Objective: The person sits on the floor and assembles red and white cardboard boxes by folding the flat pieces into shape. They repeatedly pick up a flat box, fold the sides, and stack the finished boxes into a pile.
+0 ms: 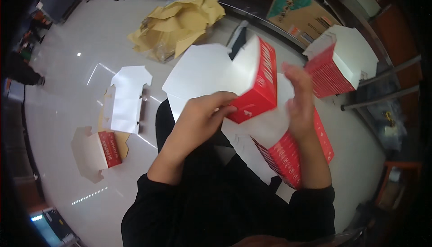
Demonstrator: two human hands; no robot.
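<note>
My left hand (202, 116) pinches the lower left edge of a red carton (265, 95) with a white inside. Its large white lid flap (196, 73) stands open to the left. To the right of the carton, my right hand (299, 96) is raised with its fingers stretched out and slightly blurred, apart from the carton's side. Below it, a stack of nested red cartons (284, 159) lies by my right forearm, partly covered by that arm. A part-folded white carton sheet (127, 99) and another open red carton (109, 150) lie on the floor to my left.
Crumpled brown paper (173, 26) lies on the floor ahead. Another stack of nested red cartons (330, 73) stands at the far right beside a metal rack leg (382, 95). A brown and green cardboard box (299, 13) sits near the shelf. A person's dark-clothed legs (20, 69) show at far left.
</note>
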